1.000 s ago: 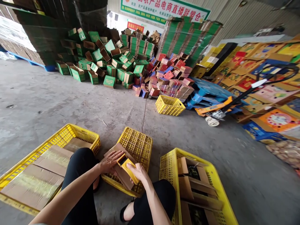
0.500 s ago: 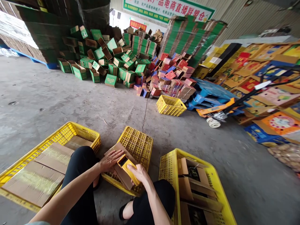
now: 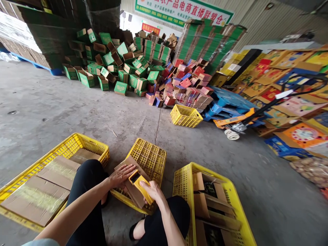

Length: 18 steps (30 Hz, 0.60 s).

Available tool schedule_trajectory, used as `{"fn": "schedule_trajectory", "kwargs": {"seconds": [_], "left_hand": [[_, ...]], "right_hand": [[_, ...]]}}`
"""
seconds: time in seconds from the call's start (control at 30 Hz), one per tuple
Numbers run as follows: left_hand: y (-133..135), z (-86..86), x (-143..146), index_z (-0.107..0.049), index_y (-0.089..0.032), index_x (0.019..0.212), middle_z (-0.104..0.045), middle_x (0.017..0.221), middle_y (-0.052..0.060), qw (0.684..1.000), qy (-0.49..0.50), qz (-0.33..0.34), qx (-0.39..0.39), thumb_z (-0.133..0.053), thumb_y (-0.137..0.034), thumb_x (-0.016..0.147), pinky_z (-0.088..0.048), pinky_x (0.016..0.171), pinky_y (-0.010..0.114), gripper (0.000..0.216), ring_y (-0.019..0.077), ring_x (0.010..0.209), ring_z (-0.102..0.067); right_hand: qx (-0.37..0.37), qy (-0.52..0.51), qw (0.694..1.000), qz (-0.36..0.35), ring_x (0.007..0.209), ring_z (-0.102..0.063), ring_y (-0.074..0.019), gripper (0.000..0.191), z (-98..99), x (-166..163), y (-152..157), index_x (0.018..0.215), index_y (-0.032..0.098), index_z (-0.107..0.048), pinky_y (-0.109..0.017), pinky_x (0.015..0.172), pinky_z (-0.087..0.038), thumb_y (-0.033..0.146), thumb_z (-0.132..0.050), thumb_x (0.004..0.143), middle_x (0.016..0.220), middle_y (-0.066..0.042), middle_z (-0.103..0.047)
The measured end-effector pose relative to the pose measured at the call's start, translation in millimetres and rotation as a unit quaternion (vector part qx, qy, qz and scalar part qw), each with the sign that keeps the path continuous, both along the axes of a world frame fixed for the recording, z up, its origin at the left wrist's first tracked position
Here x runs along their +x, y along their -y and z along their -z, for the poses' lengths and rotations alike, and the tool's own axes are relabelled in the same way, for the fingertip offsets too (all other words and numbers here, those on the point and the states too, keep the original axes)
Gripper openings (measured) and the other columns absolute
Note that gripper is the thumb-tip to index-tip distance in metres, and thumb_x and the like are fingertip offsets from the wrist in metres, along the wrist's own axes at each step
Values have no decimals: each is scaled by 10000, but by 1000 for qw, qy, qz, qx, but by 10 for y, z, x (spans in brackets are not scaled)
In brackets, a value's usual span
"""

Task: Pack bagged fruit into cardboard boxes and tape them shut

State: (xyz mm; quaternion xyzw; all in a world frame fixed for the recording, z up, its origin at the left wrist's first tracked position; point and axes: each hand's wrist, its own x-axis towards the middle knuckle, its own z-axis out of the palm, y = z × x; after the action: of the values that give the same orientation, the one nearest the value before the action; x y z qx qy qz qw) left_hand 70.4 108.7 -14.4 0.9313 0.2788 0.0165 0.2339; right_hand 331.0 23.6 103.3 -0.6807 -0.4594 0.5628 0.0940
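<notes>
A cardboard box rests on an upturned yellow crate between my knees. Flat on the box's left part lies my left hand, fingers stretched out. My right hand grips a yellow tape dispenser from the right, its dark front end against or just over the box top, close to my left fingertips. Whether tape touches the cardboard is hidden.
Left of me, a long yellow crate holds several taped boxes. A yellow crate on the right contains open boxes with dark contents. Farther off are another yellow crate, a pallet jack and heaped cartons.
</notes>
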Motion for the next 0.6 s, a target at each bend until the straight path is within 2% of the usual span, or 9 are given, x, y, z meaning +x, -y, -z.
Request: {"fn": "schedule_trajectory", "kwargs": {"seconds": [0.1, 0.2, 0.3, 0.43, 0.6], "left_hand": [[51, 9, 46, -237, -226, 1718, -127, 1786, 188, 1000, -16, -12, 15, -864, -523, 784, -135, 1315, 583, 1164, 446, 1634, -165], [107, 4, 73, -176, -207, 1729, -127, 1788, 185, 999, -26, -5, 22, -872, -446, 775, -133, 1326, 568, 1204, 429, 1639, -156], [122, -19, 64, -114, -197, 1735, -176, 1781, 183, 1000, -5, 15, 13, -812, -436, 833, -147, 1333, 547, 1165, 407, 1634, -200], [91, -36, 36, -104, -189, 1736, -151, 1782, 188, 1000, -1, 22, 5, -770, -461, 876, -134, 1336, 524, 1121, 387, 1638, -198], [62, 27, 43, -148, -177, 1732, -157, 1780, 186, 1000, -6, 21, -1, -750, -483, 890, -115, 1332, 518, 1079, 382, 1647, -168]], "right_hand": [[4, -14, 1000, -7, 516, -708, -235, 449, 1, -15, 19, 896, 168, -668, -340, 530, -630, 577, -527, 1014, 585, -83, -684], [0, -23, 1000, 13, 500, -693, -217, 397, -7, -28, 22, 916, 183, -657, -331, 516, -626, 556, -559, 1010, 579, -61, -673], [-13, -28, 999, 17, 520, -702, -224, 378, -33, -31, 7, 906, 188, -641, -353, 540, -639, 549, -585, 1005, 611, -78, -689], [-18, -28, 999, 0, 536, -711, -238, 383, -69, -25, -15, 908, 184, -634, -393, 596, -661, 543, -560, 1019, 611, -76, -676], [-14, -26, 1000, -1, 483, -683, -208, 367, -75, -20, -10, 879, 201, -606, -287, 491, -589, 531, -547, 1027, 567, -54, -662]]}}
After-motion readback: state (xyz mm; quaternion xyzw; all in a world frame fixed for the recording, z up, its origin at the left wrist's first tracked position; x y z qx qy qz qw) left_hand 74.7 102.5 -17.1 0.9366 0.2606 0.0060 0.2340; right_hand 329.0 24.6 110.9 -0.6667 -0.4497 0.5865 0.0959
